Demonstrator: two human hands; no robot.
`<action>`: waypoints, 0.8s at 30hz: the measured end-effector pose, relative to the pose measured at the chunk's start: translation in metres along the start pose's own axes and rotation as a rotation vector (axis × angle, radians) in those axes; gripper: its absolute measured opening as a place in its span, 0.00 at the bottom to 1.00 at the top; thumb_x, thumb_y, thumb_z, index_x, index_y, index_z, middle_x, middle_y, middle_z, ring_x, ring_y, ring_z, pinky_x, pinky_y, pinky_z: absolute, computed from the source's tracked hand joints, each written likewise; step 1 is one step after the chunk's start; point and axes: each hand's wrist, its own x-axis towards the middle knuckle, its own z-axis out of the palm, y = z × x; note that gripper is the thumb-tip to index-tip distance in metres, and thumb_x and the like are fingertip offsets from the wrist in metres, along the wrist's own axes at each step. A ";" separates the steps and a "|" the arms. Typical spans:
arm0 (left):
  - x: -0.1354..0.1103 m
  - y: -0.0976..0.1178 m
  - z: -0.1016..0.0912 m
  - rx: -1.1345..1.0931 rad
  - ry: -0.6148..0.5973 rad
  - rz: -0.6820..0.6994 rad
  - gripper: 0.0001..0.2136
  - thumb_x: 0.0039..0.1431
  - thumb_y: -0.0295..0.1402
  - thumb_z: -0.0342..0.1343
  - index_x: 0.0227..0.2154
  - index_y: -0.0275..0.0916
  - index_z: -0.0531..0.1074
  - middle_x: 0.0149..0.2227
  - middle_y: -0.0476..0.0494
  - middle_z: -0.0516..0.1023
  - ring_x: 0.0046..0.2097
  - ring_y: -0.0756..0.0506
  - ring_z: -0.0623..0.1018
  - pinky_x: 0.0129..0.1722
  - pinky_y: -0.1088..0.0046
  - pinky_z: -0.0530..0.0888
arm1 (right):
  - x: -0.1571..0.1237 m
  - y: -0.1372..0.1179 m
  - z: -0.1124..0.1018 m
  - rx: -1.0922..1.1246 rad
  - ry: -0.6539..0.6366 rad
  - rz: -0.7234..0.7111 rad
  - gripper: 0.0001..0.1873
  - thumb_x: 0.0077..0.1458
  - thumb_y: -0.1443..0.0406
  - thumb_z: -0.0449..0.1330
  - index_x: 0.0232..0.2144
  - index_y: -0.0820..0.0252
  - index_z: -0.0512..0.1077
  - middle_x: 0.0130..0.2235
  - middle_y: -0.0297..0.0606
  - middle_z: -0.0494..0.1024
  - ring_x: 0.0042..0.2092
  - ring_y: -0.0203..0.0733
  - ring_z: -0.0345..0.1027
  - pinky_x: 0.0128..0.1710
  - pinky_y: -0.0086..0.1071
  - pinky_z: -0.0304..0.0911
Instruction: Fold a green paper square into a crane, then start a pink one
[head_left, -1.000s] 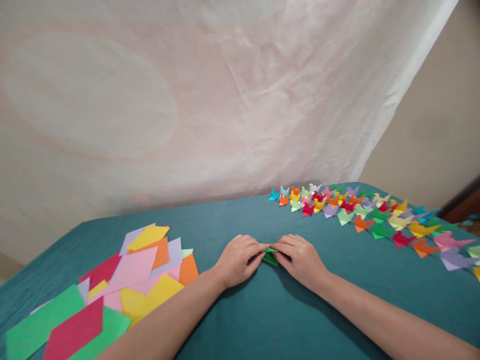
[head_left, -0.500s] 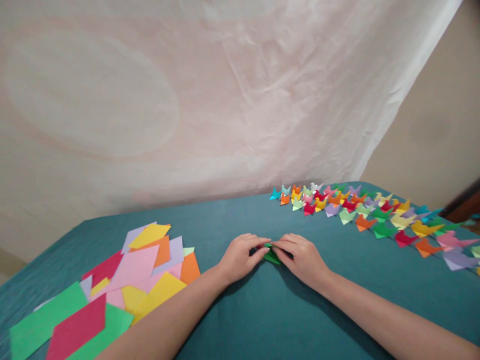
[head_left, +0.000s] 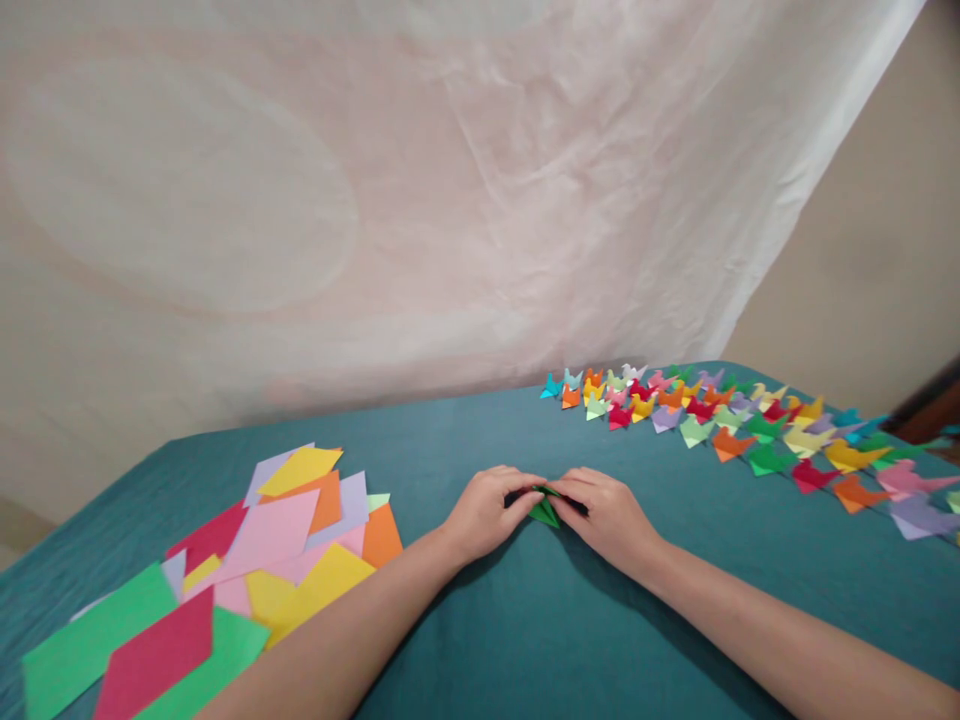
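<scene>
A small piece of folded green paper (head_left: pixel 545 511) is held between my two hands, low over the middle of the table. My left hand (head_left: pixel 491 510) pinches its left side between thumb and fingers. From the right, my right hand (head_left: pixel 604 508) grips the other side in the same way, the fingertips of both hands almost meeting. Most of the paper is covered by the fingers; a pointed lower part shows beneath them. Its exact folded shape cannot be made out.
Loose coloured paper sheets (head_left: pixel 274 530) overlap in a pile at the left, partly beneath my left forearm. Several rows of folded paper birds (head_left: pixel 769 427) stand at the back right. A teal cloth (head_left: pixel 465 650) covers the table, and a pale sheet (head_left: pixel 420 200) hangs behind it.
Both hands stay in nearly the same place. My fingers have shifted slightly on the green paper, and a little more of its lower point shows.
</scene>
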 end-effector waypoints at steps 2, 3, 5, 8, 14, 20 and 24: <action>0.001 -0.001 0.002 0.015 0.007 -0.023 0.11 0.60 0.34 0.50 0.42 0.41 0.74 0.34 0.47 0.77 0.37 0.47 0.74 0.40 0.73 0.69 | 0.000 0.000 0.000 0.003 -0.005 0.002 0.10 0.56 0.68 0.54 0.38 0.54 0.75 0.32 0.35 0.76 0.35 0.38 0.69 0.36 0.30 0.64; 0.002 -0.002 0.002 0.023 0.013 -0.036 0.10 0.60 0.35 0.50 0.41 0.42 0.74 0.33 0.47 0.77 0.36 0.47 0.74 0.39 0.73 0.69 | 0.000 0.000 0.000 0.006 -0.008 0.005 0.11 0.56 0.68 0.55 0.39 0.54 0.74 0.32 0.35 0.76 0.35 0.38 0.69 0.37 0.30 0.64; 0.003 -0.004 0.003 0.030 0.027 -0.062 0.10 0.59 0.35 0.52 0.40 0.42 0.74 0.31 0.47 0.76 0.35 0.48 0.73 0.38 0.73 0.69 | 0.000 0.000 -0.001 0.009 -0.014 0.007 0.11 0.55 0.68 0.55 0.39 0.54 0.74 0.32 0.35 0.76 0.35 0.38 0.69 0.37 0.30 0.64; 0.003 -0.004 0.004 0.012 0.030 -0.095 0.10 0.57 0.36 0.53 0.39 0.41 0.75 0.31 0.47 0.76 0.34 0.48 0.73 0.37 0.74 0.69 | 0.000 0.001 -0.001 0.004 -0.013 0.002 0.11 0.55 0.68 0.55 0.39 0.54 0.74 0.32 0.35 0.76 0.35 0.38 0.69 0.37 0.30 0.64; 0.005 -0.002 0.006 0.030 0.037 -0.132 0.10 0.56 0.37 0.55 0.38 0.41 0.75 0.31 0.47 0.75 0.35 0.47 0.73 0.37 0.74 0.69 | 0.000 0.001 -0.001 0.019 -0.027 0.013 0.12 0.53 0.69 0.56 0.40 0.54 0.73 0.32 0.35 0.76 0.35 0.38 0.69 0.36 0.30 0.64; 0.006 0.000 0.006 0.085 0.029 -0.124 0.09 0.55 0.36 0.56 0.38 0.42 0.75 0.31 0.47 0.74 0.36 0.47 0.72 0.37 0.74 0.68 | -0.002 0.000 -0.001 0.053 -0.011 0.027 0.15 0.54 0.70 0.53 0.43 0.54 0.72 0.33 0.35 0.76 0.35 0.39 0.69 0.37 0.31 0.65; 0.006 -0.001 0.007 0.113 0.030 -0.114 0.09 0.54 0.36 0.56 0.37 0.42 0.75 0.30 0.48 0.74 0.36 0.47 0.72 0.36 0.73 0.68 | -0.002 0.001 0.002 0.108 0.033 0.066 0.15 0.54 0.70 0.52 0.42 0.55 0.72 0.34 0.36 0.77 0.35 0.39 0.70 0.37 0.32 0.66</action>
